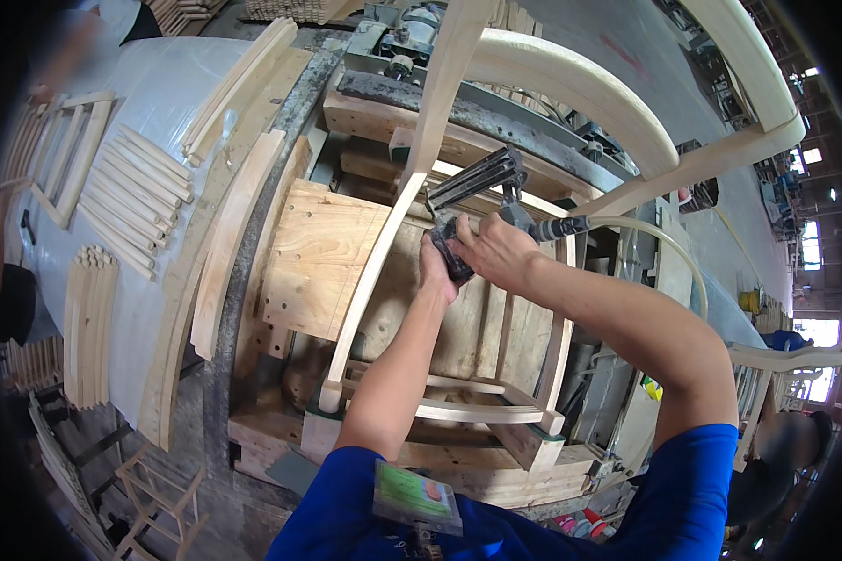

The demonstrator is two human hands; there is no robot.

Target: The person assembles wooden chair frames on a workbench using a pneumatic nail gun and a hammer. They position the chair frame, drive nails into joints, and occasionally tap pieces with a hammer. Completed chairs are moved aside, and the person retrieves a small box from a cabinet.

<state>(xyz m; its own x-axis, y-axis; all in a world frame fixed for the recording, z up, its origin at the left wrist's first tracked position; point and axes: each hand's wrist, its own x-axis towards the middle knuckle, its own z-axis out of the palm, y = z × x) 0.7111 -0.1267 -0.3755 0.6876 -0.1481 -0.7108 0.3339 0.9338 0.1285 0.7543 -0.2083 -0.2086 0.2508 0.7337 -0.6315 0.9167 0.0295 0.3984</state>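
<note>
An air nail gun [482, 179] with a long black magazine is held over a pale wooden chair frame [376, 271]. My left hand [437, 269] is closed around the dark body of the gun from the near side. My right hand [496, 251] is bent over the same body, its fingers closed on it beside my left fingers. A black fitting joins the gun to a pale air hose [669, 241], which curves off to the right. The chair frame lies in a wooden jig, and its front rails [477, 409] are nearest me. The gun's nose is hidden by my hands.
Curved chair parts [571, 75] rise over the bench at the upper right. A plywood board [318, 257] sits left of the frame. Sticks [136, 192] and slats lie on a grey table at the left, where another person [70, 47] stands. One more person is at the lower right.
</note>
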